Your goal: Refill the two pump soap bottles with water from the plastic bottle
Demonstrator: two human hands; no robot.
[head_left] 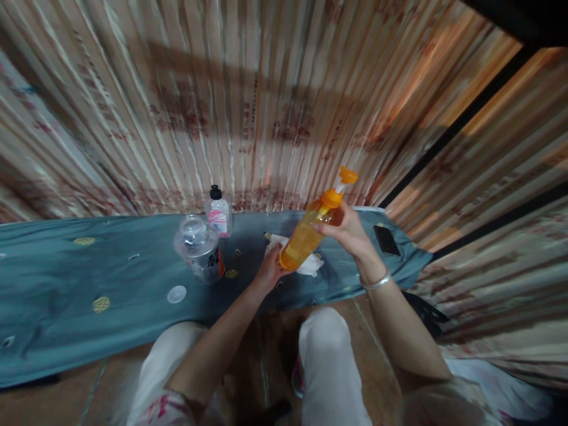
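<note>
1. The person holds an orange pump bottle [305,236] in both hands, over the green-blue tablecloth [137,266].
2. The left hand [270,267] grips the bottle near its bottom. Some of its fingers are hidden.
3. The right hand [349,232] is wrapped around the upper part, just below the orange pump top [348,175], with the thumb across the front.
4. The bottle is tilted, with its top leaning to the right.
5. A crumpled white tissue [311,266] lies on the cloth, partly behind the bottle.
6. To the left stands a big clear plastic jar [195,248] with black and orange marks.
7. Just behind it is a small clear bottle [219,218] with a black cap [215,191] and a pink and white label.
8. A round, see-through disc [176,294] lies near the jar.
9. A black phone [386,240] lies to the right of the right hand.
10. A shiny bracelet [377,283] is on the right wrist.
</note>
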